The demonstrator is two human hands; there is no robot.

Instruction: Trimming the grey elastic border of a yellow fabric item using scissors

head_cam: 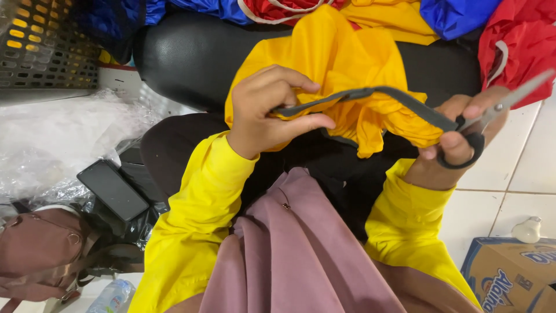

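Currently left hand [263, 110] pinches grey strap [370, 95] against yellow garment [341, 64]; right hand [457, 139] grips strap's far end plus scissors [492, 116], fingers through black loop. Strap spans between hands, above lap. Judgement: keep strap taut, fabric clear of blades. Black seat [191, 58] behind; phone [113, 188] left.

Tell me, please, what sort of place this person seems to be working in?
Probably a small garment workshop or home sewing space: the left hand stretches a grey strap on yellow fabric, the right hand holds scissors, and more coloured garments lie piled behind.
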